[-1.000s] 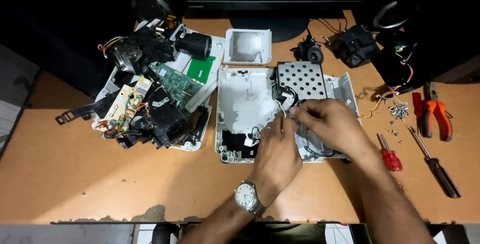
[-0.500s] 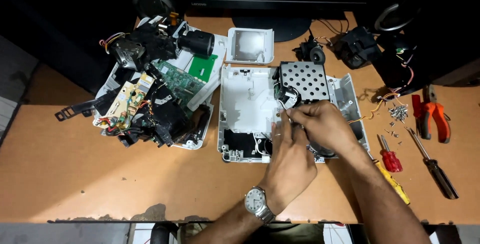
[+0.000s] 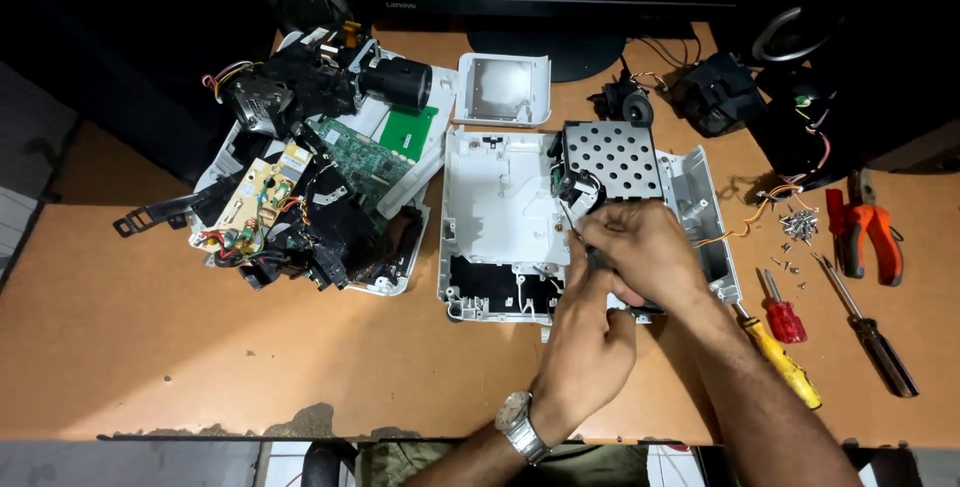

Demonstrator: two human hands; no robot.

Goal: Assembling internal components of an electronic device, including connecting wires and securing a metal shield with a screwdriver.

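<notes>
On the wooden surface [image 3: 200, 367], both hands' grips closed inside the white casing [image 3: 500, 217]; removed parts [image 3: 300, 187] lay left, perforated cover [image 3: 612, 159] remained.

A white plastic casing [image 3: 500, 217] holds a black perforated plate [image 3: 612, 159], near a red-handled screwdriver [image 3: 780, 309] and orange pliers [image 3: 868, 229].

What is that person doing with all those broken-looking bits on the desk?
A person has both hands inside an opened white plastic casing on a wooden desk. The right hand and left hand work together beside a black perforated metal box. A pile of removed circuit boards and parts lies to the left; screwdrivers and red pliers lie to the right.
</notes>
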